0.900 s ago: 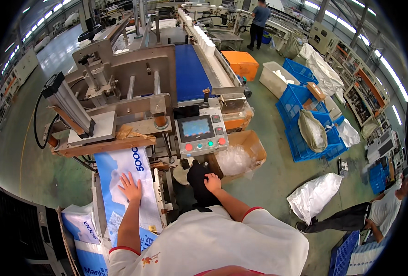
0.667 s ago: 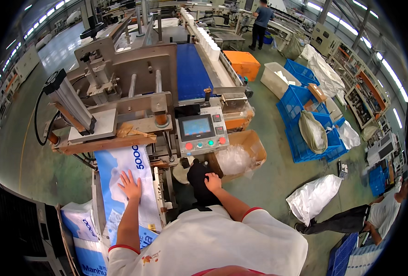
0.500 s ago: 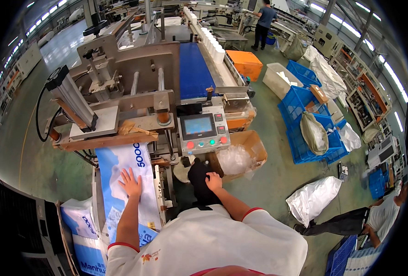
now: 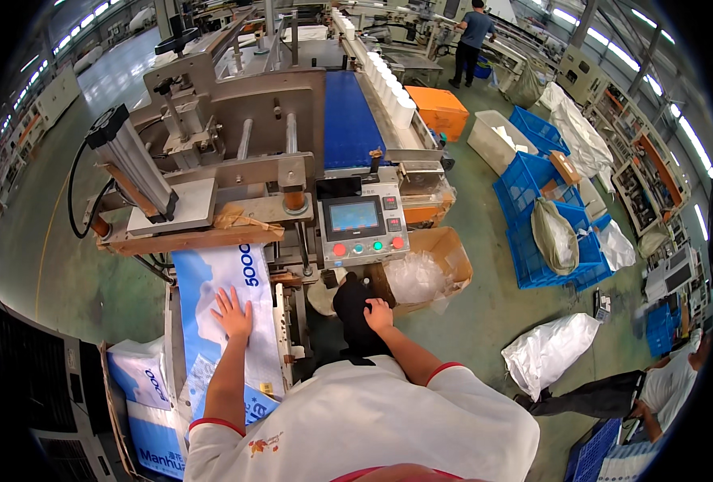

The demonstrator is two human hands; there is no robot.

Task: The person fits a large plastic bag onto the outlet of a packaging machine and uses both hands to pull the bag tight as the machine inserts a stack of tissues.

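At the far left of my feed I have a dark louvred cabinet (image 4: 31, 377), and just beside it a pile of blue-and-white printed plastic packs (image 4: 149, 418) next to the machine's side. Further in, a pneumatic cylinder (image 4: 141, 178) stands tilted in view on its pale plate, above a brown crossbeam (image 4: 200, 239). Under that beam runs the upper end of a blue-and-white printed plastic packaging bag (image 4: 263, 341), which lies lengthwise along the narrow machine bed, its lower end partly covered by the wearer's shirt. I see the left hand (image 4: 233, 314) palm down on the middle of this bag, fingers spread apart, pinching nothing. To the right, past the machine frame, a blue conveyor belt (image 4: 350, 120) leads away, and the control panel (image 4: 362, 221) with its lit screen faces me. Below the panel, the right hand (image 4: 379, 315) rests over a black-trousered knee (image 4: 355, 297), fingers loosely bent and a little apart, well clear of the bag. White cylinders (image 4: 389, 90) line the track beside the belt; a cardboard box (image 4: 458, 265) of clear plastic film (image 4: 413, 277) sits near the knee. Farther right I get blue plastic crates (image 4: 532, 251), a white woven sack (image 4: 551, 347) on the floor, and a co-worker (image 4: 663, 390) at the rim.
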